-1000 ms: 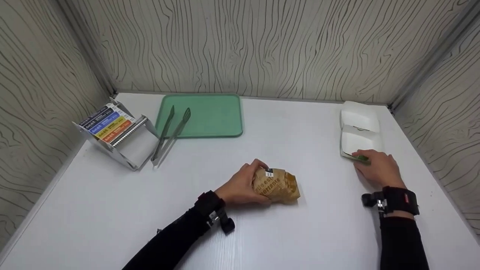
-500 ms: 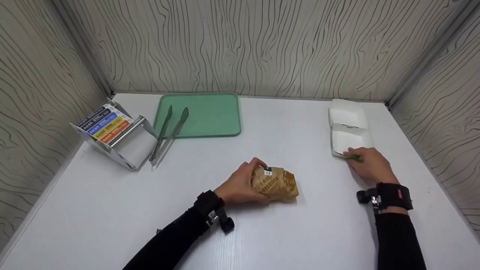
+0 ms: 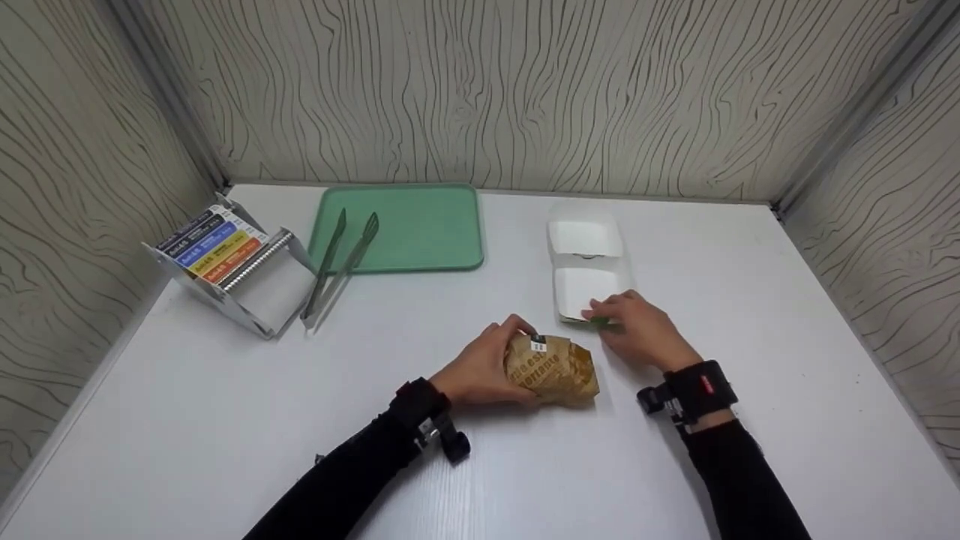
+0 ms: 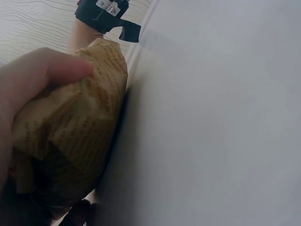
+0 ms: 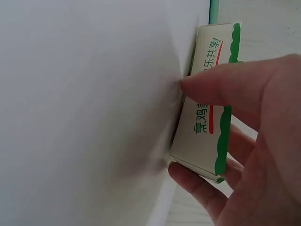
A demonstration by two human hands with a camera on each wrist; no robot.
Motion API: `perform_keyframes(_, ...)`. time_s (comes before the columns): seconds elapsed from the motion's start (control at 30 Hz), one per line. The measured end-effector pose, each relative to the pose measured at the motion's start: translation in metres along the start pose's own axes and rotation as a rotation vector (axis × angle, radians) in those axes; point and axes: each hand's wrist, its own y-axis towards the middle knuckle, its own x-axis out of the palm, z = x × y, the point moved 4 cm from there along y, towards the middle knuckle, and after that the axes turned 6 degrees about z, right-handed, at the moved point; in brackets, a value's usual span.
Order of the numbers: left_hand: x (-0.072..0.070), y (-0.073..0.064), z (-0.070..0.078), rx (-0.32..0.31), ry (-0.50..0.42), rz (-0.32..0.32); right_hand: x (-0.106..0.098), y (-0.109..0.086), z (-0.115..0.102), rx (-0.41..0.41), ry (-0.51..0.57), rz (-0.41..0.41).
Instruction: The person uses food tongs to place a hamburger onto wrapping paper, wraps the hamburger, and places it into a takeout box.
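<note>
My left hand [image 3: 484, 367] grips a paper-wrapped burger [image 3: 551, 371] from its left side, thumb in front and fingers behind. Printed brown paper [image 4: 89, 108] fills the left of the left wrist view, and a small black-and-white sticker [image 3: 538, 343] shows on its top in the head view. Just behind and to the right of it stands a white takeout box [image 3: 589, 285] with its lid folded back. My right hand [image 3: 637, 330] holds the box's front wall, thumb against the printed face [image 5: 202, 99] and other fingers under and behind, partly hidden.
A green tray [image 3: 420, 232] lies at the back, metal tongs [image 3: 341, 262] resting across its left front corner. Left of them stands a metal dispenser [image 3: 247, 281] with coloured labels. Wood-patterned walls [image 3: 480, 97] enclose the white table [image 3: 225, 435].
The right hand has slid the takeout box left across the table, from the right edge to just behind the burger. The left hand and the burger have stayed in place.
</note>
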Motion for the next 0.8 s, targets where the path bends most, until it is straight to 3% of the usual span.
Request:
perform_keyframes(0.13,-0.001,0.000,-0.001,-0.002,-0.003,0.002,0.006,0.005,-0.013,-0.038,-0.008,-0.010)
perform_keyframes(0.4,-0.002,-0.001,-0.002,-0.010,-0.013,-0.005,0.007,0.005,-0.011,-0.021,0.027,-0.024)
perform_keyframes(0.63,-0.001,-0.001,-0.001,-0.015,-0.027,-0.017,-0.010,0.006,0.005,-0.012,0.023,0.126)
perform_keyframes(0.8,-0.002,0.000,0.000,-0.009,-0.029,-0.021,-0.018,0.004,0.018,0.092,0.171,0.174)
